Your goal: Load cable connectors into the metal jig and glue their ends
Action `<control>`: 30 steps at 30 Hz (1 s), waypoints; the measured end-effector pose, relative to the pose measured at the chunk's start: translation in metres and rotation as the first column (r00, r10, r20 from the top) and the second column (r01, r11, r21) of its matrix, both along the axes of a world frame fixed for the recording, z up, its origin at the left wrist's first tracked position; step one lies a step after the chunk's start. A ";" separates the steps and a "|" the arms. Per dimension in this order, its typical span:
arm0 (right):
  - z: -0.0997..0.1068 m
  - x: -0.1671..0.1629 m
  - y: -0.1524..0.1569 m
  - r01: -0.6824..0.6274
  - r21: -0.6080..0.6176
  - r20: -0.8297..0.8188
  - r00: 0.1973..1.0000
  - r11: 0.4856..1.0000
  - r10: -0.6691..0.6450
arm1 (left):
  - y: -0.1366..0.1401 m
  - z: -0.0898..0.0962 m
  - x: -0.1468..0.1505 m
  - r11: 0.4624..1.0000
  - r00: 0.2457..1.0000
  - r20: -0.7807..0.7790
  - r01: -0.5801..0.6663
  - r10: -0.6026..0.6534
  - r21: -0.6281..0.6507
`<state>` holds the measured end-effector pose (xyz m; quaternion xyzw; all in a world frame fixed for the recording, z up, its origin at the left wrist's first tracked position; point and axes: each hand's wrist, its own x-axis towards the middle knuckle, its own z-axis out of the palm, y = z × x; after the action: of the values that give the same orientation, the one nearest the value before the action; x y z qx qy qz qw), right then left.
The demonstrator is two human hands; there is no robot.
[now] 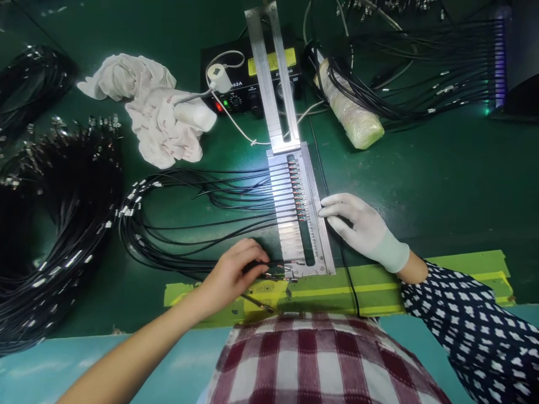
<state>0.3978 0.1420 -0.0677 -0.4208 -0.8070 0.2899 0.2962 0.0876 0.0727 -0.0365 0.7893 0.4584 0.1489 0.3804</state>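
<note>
My bare left hand (236, 270) is closed on the ends of black cables (177, 266) at the near left corner of a metal fixture (326, 247). Which of these cables lie between its fingers is partly hidden. In the fixture's slots a row of black cables lies side by side, their stripped connector ends (297, 191) over the long opening. Several near slots hold no cable. My right hand (357, 224), in a white glove, has its fingers stretched out against the fixture's right edge. The fixture's slotted metal lid (273, 84) is swung up, away from me.
A black control box (236, 84) stands behind the lid, beside a crumpled white cloth (162, 120). A plastic-wrapped roll (351, 106) lies right of it. Bundled cables (63, 224) fill the left; more cables run to a lit rack (499, 64) at right. Yellow-green tape (463, 275) edges the table.
</note>
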 end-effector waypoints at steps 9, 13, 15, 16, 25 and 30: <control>0.000 0.000 -0.001 0.011 -0.007 0.002 1.000 1.000 -0.011 | -0.002 0.003 -0.003 0.993 0.991 -0.114 0.078 -0.068 0.085; -0.001 0.000 -0.001 0.011 0.000 0.007 1.000 1.000 -0.011 | 0.003 0.002 -0.004 0.984 0.996 -0.085 0.031 -0.016 0.174; -0.001 0.000 0.000 0.006 0.005 0.008 1.000 1.000 -0.006 | 0.008 0.005 -0.002 0.949 0.994 0.000 -0.106 0.111 0.297; -0.001 0.000 0.000 0.006 0.006 0.008 1.000 1.000 -0.006 | 0.012 0.006 0.002 0.916 0.986 0.028 -0.166 0.167 0.366; -0.001 0.000 0.000 0.012 -0.021 0.021 1.000 1.000 -0.011 | 0.042 -0.013 0.033 0.911 0.992 -0.088 0.114 -0.086 0.396; 0.000 0.000 0.001 0.004 -0.034 0.016 1.000 0.999 -0.004 | 0.049 -0.018 0.026 0.909 0.982 -0.091 0.187 -0.165 0.374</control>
<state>0.3976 0.1434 -0.0677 -0.4297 -0.8033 0.2998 0.2831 0.1140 0.1218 -0.0543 0.8901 0.3586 0.1773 0.2186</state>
